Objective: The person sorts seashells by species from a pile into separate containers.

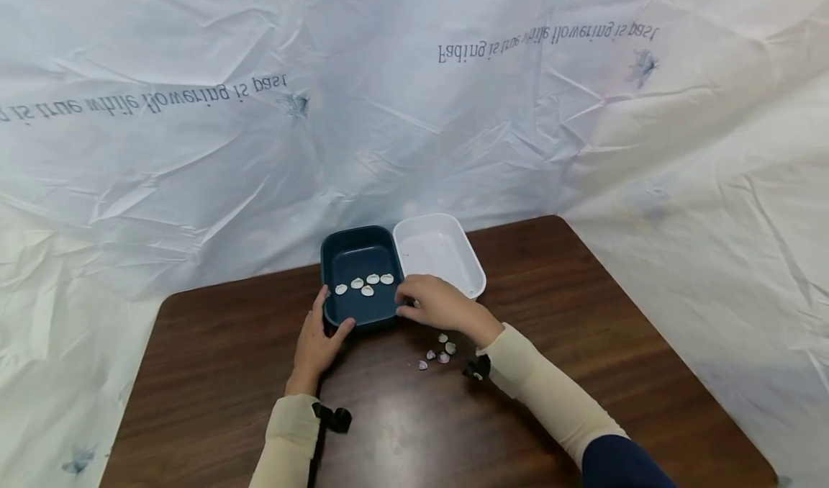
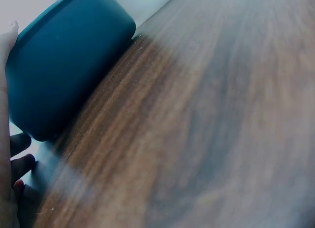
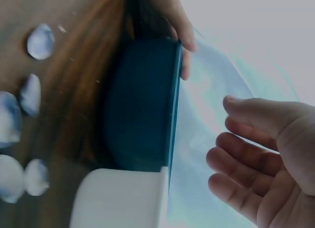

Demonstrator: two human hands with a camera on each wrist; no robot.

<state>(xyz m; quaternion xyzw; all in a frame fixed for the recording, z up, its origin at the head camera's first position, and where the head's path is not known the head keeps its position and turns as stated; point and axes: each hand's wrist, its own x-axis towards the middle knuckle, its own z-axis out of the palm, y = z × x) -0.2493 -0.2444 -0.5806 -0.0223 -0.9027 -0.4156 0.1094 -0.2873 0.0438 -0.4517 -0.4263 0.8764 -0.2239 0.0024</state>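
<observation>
My left hand (image 1: 316,348) holds the near left corner of a dark blue tray (image 1: 363,315), its thumb at the front wall and its fingers along the left side. Inside that tray lie several pale seashells (image 1: 368,291), mostly in a loose row. Over the tray's right rim, beside the white tray (image 1: 478,276), hovers my right hand (image 1: 440,302). In the right wrist view the right hand's fingers (image 3: 236,151) are loosely curled with nothing between them and the thumb.
Several small whitish-purple shells (image 1: 443,357) lie on the brown wooden table (image 1: 401,430), in front of the trays and near my right wrist. The white tray stands against the blue one on its right. A pale printed sheet (image 1: 363,114) hangs behind the table.
</observation>
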